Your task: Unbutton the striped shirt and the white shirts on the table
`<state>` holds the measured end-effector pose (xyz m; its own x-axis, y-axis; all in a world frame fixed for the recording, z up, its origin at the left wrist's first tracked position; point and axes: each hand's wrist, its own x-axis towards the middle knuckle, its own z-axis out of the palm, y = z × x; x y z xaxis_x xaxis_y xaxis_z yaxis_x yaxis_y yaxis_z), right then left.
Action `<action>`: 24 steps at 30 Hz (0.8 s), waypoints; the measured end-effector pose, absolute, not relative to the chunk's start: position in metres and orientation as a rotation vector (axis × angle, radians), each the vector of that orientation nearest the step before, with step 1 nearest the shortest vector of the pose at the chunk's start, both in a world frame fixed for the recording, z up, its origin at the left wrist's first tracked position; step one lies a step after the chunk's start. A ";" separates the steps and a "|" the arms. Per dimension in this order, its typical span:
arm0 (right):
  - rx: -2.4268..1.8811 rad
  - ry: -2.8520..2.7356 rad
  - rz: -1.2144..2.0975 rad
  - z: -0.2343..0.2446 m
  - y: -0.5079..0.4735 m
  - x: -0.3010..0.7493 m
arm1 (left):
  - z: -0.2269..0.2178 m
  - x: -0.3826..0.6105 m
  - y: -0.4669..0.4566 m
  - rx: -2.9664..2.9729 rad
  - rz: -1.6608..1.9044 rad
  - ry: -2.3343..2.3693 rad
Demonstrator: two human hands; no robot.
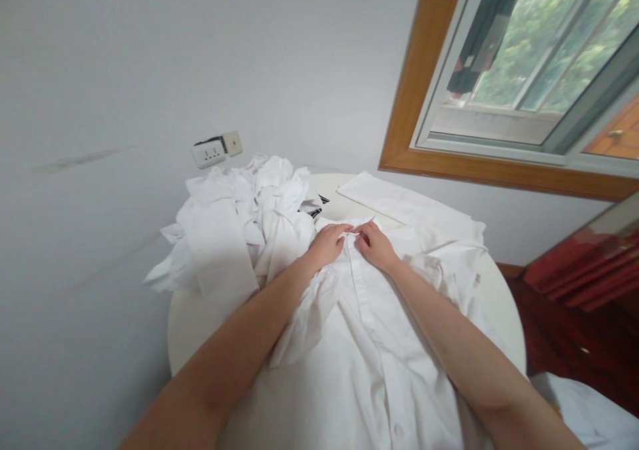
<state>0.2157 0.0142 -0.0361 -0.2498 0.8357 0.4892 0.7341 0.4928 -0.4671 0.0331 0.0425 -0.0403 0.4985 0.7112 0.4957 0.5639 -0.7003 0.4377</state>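
A white button-up shirt lies front side up across the round table, its collar at the far end and its body spreading toward me. At the collar, the fingers of my left hand are closed on the left side of the neck opening. My right hand pinches the collar's other side, with its fingertips almost meeting the left ones. The button placket runs down from between both hands. What exactly sits under the fingertips is too small to make out.
A heap of crumpled white garments stands at the left of the round white table. A folded white garment lies at the back right. Behind are the wall with a socket and a wood-framed window. White cloth shows lower right.
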 end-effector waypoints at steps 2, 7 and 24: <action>-1.250 -1.999 0.213 -0.038 0.016 0.218 | -0.040 0.034 0.042 2.550 0.978 1.070; -1.183 -1.931 0.279 -0.042 0.019 0.223 | -0.038 0.034 0.043 2.620 0.889 1.110; -1.237 -1.892 0.369 -0.039 0.019 0.222 | -0.027 0.031 0.043 2.353 0.887 1.055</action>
<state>0.2222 0.0189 -0.0388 -0.1749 0.8614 0.4769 0.6192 0.4728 -0.6269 0.0314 0.0433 -0.0272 0.5106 0.7703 0.3820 0.5080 -0.6287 0.5888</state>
